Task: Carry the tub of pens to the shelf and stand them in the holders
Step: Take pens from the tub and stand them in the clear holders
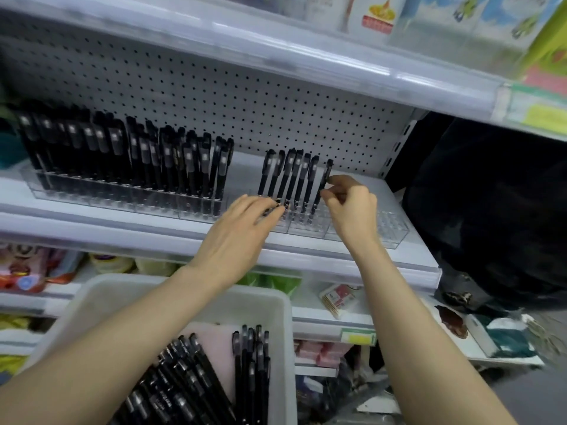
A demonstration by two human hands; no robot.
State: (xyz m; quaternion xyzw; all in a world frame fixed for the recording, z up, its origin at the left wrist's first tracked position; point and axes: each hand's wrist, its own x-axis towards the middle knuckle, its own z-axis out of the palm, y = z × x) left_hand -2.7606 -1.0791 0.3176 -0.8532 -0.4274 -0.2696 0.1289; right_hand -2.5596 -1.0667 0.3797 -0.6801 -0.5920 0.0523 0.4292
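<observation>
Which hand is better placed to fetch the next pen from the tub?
Probably the left hand: its fingers are straight and grip nothing, while the right hand pinches a pen standing in the holder.

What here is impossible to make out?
All in the head view:
The tub is cut off by the bottom edge, so its loose pens cannot be counted.
Print on those pens is blurred.
The left hand covers the feet of several standing pens in the clear holder.
The right hand hides part of the pen it pinches.
The dark shape right of the shelf is too dim to identify.
</observation>
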